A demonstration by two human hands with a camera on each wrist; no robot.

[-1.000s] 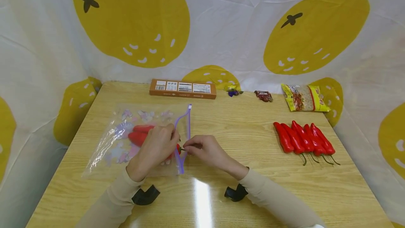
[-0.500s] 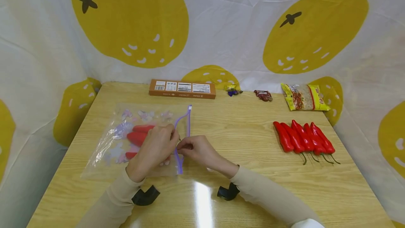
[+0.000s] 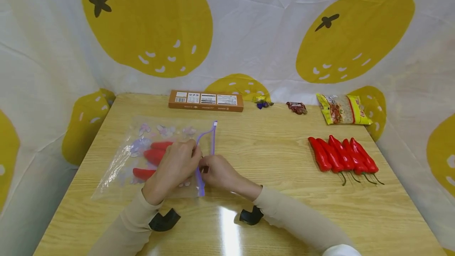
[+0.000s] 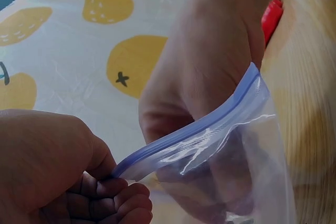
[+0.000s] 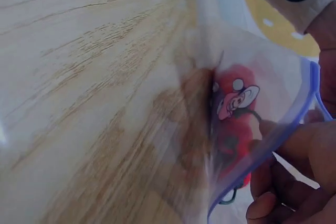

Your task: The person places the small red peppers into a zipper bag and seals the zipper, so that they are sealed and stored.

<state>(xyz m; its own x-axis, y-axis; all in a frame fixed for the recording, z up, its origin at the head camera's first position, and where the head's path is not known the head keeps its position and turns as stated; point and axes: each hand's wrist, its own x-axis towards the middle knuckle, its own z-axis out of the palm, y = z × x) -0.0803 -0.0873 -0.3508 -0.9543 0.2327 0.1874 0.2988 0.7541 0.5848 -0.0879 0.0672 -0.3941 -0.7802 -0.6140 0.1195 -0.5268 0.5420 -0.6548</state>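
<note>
A clear zip bag with purple zipper edges and cartoon prints lies on the table at left, its mouth facing right. Red peppers show through its film, and my left hand covers part of them. In the left wrist view, thumb and fingers of that hand pinch the purple zipper edge, lifting it. My right hand reaches into the bag's mouth. Through the film in the right wrist view, its fingertips hold the green stem of a red pepper.
Several red peppers lie in a row at right. Along the back stand a brown box, small wrapped candies, a dark red packet and a yellow food packet. A fruit-print cloth hangs behind the table.
My right hand has moved left into the bag's mouth, and the pepper it holds has slid farther left inside the bag. The left hand keeps its pinch on the zipper edge.
</note>
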